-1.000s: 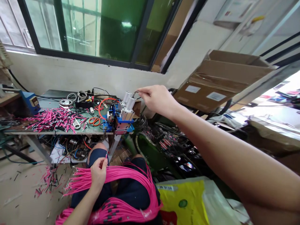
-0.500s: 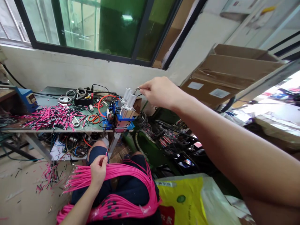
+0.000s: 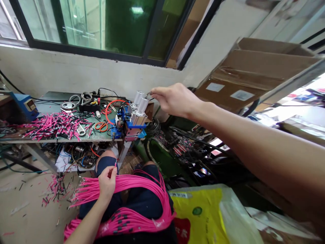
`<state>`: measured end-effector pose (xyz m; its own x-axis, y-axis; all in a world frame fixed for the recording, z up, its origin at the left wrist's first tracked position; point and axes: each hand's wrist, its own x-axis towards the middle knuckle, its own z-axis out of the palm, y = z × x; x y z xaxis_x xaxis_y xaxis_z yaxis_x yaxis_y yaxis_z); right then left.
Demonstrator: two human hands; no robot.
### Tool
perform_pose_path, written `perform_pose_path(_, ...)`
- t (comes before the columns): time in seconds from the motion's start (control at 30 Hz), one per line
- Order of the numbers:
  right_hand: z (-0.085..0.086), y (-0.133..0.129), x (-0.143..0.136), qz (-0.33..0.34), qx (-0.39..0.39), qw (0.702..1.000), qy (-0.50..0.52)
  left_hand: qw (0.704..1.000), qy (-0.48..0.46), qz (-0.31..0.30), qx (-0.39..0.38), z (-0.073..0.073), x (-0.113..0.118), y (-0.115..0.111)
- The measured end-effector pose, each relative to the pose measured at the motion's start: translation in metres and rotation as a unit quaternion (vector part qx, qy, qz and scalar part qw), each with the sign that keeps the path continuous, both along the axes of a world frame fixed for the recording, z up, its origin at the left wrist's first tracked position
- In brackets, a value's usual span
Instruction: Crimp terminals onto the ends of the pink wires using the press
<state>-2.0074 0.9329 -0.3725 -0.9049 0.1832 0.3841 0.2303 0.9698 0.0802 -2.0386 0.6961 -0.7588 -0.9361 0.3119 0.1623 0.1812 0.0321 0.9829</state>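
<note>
My left hand is pinched on the end of a pink wire above my lap. Beneath it a thick bundle of pink wires curves across my thighs, its loose ends fanned out at left and black pieces along its lower part. My right hand reaches far forward, fingers closed on a small bent metal key, like a hex key. The key is at the top of one of two silver cylinders on a small blue and silver machine. My fingertips hide part of the key.
On the bench lie a heap of pink and black wire pieces, orange-handled scissors, and tape rolls. A yellow sack is at my right. Cardboard boxes stand behind my right arm.
The view has shifted slightly. My right fingers have changed angle a little at the key, atop the same cylinder. My left hand still pinches the wire in nearly the same place.
</note>
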Motion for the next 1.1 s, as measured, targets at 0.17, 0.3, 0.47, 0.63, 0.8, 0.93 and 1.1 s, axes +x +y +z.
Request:
perform_pose_path(0.17,0.0,0.005,-0.008,-0.001,0.036,0.999,-0.003,1.0,0.003,0.006,0.003,0.001,0.001,0.001)
perform_pose_path(0.3,0.0,0.002,-0.025,-0.001,0.037,0.999,-0.018,1.0,0.008,0.009,-0.005,0.002,0.001,0.002)
perform_pose_path(0.47,0.005,0.005,-0.038,0.061,-0.023,0.996,-0.062,1.0,0.009,0.008,-0.018,0.001,0.002,0.002)
perform_pose_path(0.63,0.009,0.005,-0.033,0.1,-0.047,0.991,-0.081,1.0,0.009,0.006,-0.022,0.002,0.003,0.001)
perform_pose_path(0.8,0.007,0.0,-0.03,0.076,-0.013,0.994,-0.08,1.0,0.013,0.005,-0.021,0.004,0.004,0.001)
perform_pose_path(0.93,0.0,-0.005,-0.038,0.023,0.016,0.996,-0.082,1.0,0.014,0.008,-0.021,0.006,0.005,0.002)
perform_pose_path(1.1,0.003,-0.012,-0.042,-0.026,0.018,0.998,-0.059,0.999,0.022,0.009,-0.028,0.01,0.005,0.005)
